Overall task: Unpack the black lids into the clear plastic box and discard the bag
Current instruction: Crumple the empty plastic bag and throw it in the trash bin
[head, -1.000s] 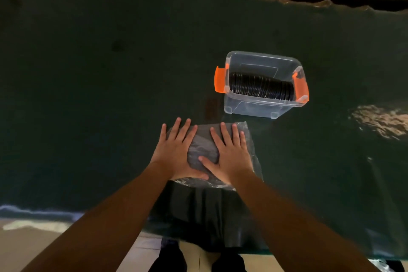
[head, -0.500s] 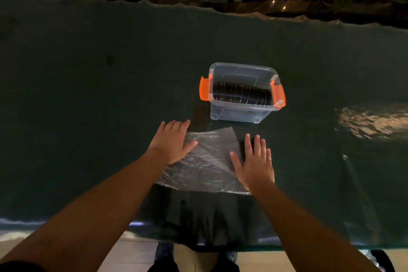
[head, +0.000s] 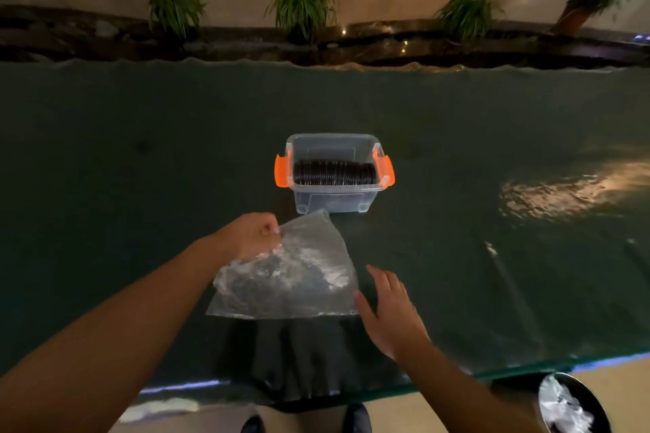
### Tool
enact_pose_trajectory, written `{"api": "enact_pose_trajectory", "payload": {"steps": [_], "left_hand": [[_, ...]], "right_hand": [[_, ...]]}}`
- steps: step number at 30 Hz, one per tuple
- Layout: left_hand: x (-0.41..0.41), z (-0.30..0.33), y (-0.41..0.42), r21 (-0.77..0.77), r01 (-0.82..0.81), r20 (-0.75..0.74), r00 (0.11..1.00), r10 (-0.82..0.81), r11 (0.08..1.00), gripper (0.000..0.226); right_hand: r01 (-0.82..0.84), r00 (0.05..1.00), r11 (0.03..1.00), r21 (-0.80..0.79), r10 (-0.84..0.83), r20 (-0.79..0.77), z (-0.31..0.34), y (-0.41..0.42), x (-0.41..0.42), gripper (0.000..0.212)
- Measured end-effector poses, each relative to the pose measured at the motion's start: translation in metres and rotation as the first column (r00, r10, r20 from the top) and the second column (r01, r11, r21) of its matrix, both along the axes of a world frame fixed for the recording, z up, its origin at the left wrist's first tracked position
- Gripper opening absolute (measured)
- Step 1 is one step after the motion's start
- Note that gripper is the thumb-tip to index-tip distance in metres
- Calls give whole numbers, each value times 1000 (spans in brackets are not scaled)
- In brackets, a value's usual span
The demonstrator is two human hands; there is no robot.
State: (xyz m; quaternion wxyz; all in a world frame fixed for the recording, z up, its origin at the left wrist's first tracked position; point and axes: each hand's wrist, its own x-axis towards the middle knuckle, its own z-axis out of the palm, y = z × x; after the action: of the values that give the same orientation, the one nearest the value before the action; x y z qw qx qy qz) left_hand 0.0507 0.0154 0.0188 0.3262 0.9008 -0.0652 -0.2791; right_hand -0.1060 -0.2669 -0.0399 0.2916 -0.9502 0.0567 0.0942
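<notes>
A clear plastic box (head: 332,200) with orange side latches stands mid-table. A row of black lids (head: 334,173) lies on edge inside it. In front of the box lies an empty, crumpled clear plastic bag (head: 292,274). My left hand (head: 251,234) pinches the bag's upper left edge and lifts that side off the table. My right hand (head: 390,309) hovers flat at the bag's lower right corner, fingers spread, holding nothing.
The table (head: 140,169) has a dark green glossy cover. A round bin (head: 573,404) with crumpled clear plastic in it stands on the floor at the lower right, below the table's near edge. Potted plants (head: 302,3) line the far side.
Both hands were pressed flat on the bag. They slid apart; now my left hand has gripped the bag's upper left edge and raised it, and my right hand has moved off to the right corner.
</notes>
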Motion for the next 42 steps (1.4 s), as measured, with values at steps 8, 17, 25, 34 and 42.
{"api": "enact_pose_trajectory", "payload": {"steps": [8,17,25,34,42], "left_hand": [[-32,105,24,-427,-272,24,950,311,863,23],[-51,147,58,-745,-517,-159,751,641,421,8],[-66,171,96,-739,-503,-82,727,682,448,32],[-87,220,110,-739,-350,54,821,568,575,29],[-92,248,114,-165,-274,421,849,319,947,87]], "right_hand": [[364,921,716,596,-373,-114,53,55,29,29],[358,920,223,907,85,-384,126,109,58,67],[273,961,244,931,-22,-276,177,113,81,20],[-10,997,386,923,75,-21,228,94,99,22],[-302,953,722,623,255,166,276,84,97,37]]}}
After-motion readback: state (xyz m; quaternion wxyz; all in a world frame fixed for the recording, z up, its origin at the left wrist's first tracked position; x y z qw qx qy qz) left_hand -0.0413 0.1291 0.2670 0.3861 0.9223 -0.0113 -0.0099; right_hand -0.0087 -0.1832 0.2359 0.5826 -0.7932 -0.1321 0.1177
